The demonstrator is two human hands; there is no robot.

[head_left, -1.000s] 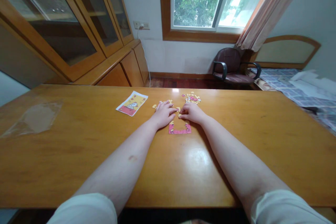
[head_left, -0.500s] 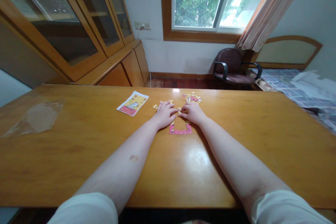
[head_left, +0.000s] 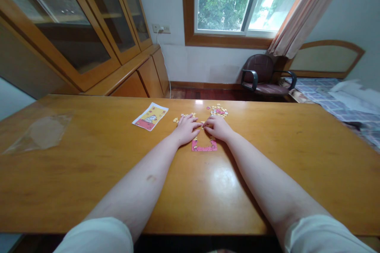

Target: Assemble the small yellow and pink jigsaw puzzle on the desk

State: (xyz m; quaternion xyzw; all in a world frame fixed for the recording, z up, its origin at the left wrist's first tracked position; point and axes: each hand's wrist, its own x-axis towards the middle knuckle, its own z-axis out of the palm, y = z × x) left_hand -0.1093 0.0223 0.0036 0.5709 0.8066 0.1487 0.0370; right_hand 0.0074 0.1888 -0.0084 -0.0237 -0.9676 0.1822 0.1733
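Nearest to you, your two pale sleeves sit at the bottom edge, and both bare forearms stretch forward over the wooden table [head_left: 89, 166], closing toward each other.

Between your wrists lies the partly built puzzle [head_left: 203, 148]: a pink bottom strip with short side edges rising from it, the middle bare wood. Your hands rest at its upper end. Your left hand [head_left: 186, 128] lies palm down on the table with its fingers loosely spread and holds nothing that shows. Your right hand [head_left: 219, 127] is also knuckles up, with its fingers drawn in toward the left. The fingertips of both hands meet at a small yellow piece [head_left: 202, 125] just above the open frame. It is too small to tell whether your right hand pinches it or only touches it.

Just beyond your left hand a few loose yellow pieces [head_left: 178, 119] lie scattered. Just beyond your right hand sits a denser pile of pieces [head_left: 219, 110], pink and yellow. To the left of these, near but apart, a picture card [head_left: 150, 116] lies flat and slightly turned. Well off to the left a clear plastic bag [head_left: 41, 132] lies flat on the wood.

Past the table stand a glass-doored cabinet [head_left: 89, 39] on the left, a dark armchair [head_left: 263, 75] under the window [head_left: 237, 0], and a curtain [head_left: 299, 16] on the right.
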